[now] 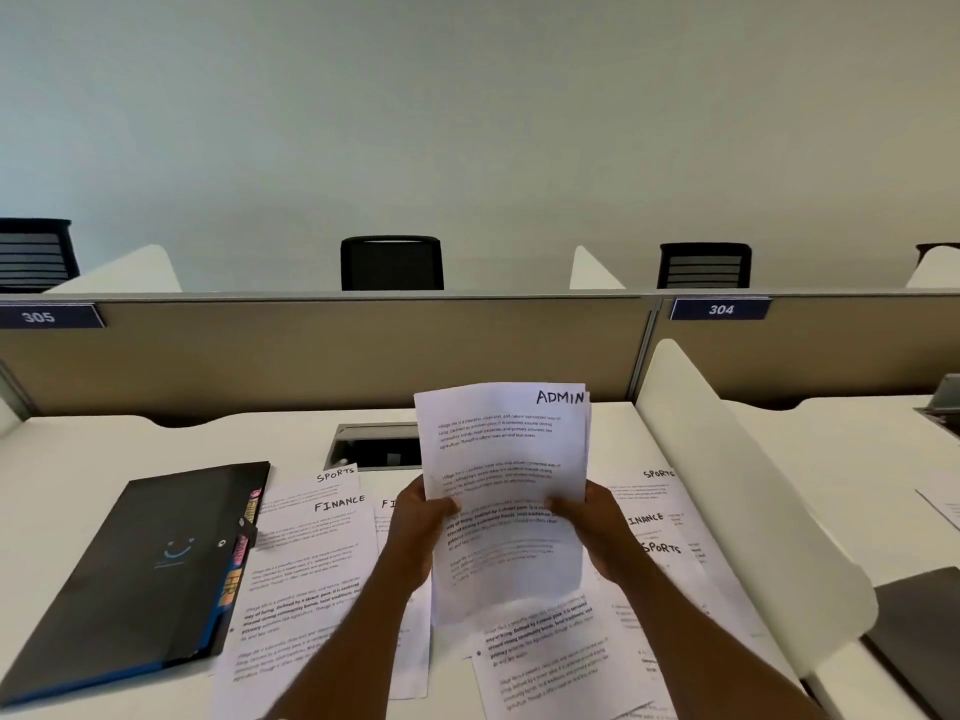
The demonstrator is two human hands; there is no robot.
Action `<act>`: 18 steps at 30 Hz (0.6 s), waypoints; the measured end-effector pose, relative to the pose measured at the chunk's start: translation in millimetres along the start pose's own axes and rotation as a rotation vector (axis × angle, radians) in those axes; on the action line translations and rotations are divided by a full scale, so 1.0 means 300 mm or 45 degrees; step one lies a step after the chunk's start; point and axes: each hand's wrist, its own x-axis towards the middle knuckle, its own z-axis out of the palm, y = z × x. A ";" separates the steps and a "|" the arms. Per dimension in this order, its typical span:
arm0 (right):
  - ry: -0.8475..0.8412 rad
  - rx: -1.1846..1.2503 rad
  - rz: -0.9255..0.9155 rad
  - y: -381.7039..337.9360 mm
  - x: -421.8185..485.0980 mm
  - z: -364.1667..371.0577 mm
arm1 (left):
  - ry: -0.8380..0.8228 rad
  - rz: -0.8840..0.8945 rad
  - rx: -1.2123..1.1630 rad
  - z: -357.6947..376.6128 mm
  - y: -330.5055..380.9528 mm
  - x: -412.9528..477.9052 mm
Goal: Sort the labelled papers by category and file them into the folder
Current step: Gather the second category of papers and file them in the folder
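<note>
Held: left hand (415, 517) and right hand (602, 522), fingers closed on the ADMIN stack (506, 491), raised above the desk (93, 459).
Folder (130, 579): shut, at left.
Left: SPORTS and FINANCE sheets (311, 553) loose; nothing visibly filed.

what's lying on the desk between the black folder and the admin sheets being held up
In the head view, loose papers: a FINANCE sheet overlapping a SPORTS sheet, beside the black folder, left of the ADMIN sheets.
</note>
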 end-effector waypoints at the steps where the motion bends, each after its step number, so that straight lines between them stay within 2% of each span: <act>1: 0.028 0.004 -0.007 -0.009 0.004 0.000 | 0.013 0.024 0.018 0.007 0.010 -0.001; 5: 0.027 0.026 -0.026 -0.015 0.007 -0.009 | 0.044 0.077 0.136 0.044 0.037 -0.022; 8: 0.027 0.017 0.032 0.013 -0.001 -0.022 | 0.099 0.012 0.211 0.051 -0.001 -0.031; 12: 0.011 -0.136 0.164 0.078 -0.027 -0.037 | 0.102 -0.082 0.376 0.044 -0.078 -0.052; 18: 0.051 -0.244 0.211 0.114 -0.021 -0.053 | 0.130 -0.068 0.476 0.046 -0.109 -0.042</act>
